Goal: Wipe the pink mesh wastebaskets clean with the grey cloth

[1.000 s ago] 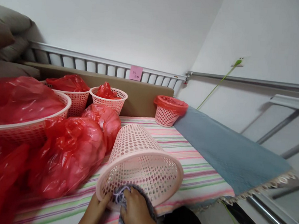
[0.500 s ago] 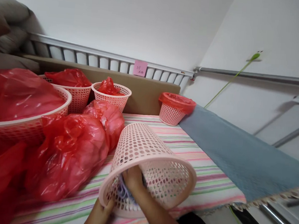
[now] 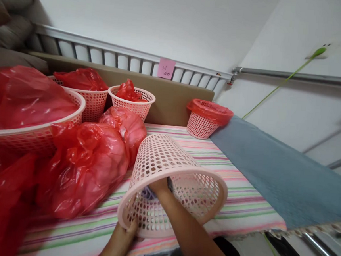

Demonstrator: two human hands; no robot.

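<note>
Because the pink basket (image 3: 168, 153) lies tipped on the striped sheet (image 3: 240, 212), the left hand (image 3: 123, 235), closed around its rim, should hold steady — the right hand (image 3: 158, 186), inside by a purplish cloth (image 3: 148, 193), should move gently. Its fingers are hidden — whether they grip, I cannot tell.

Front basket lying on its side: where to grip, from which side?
The basket is likely best pinched at its right rim, coming from the right, across the lip: it lies with its mouth facing the viewer, exposing that edge. A red bag crowds its left, the left hand holds the lower-left rim, and the right hand is inside.
</note>
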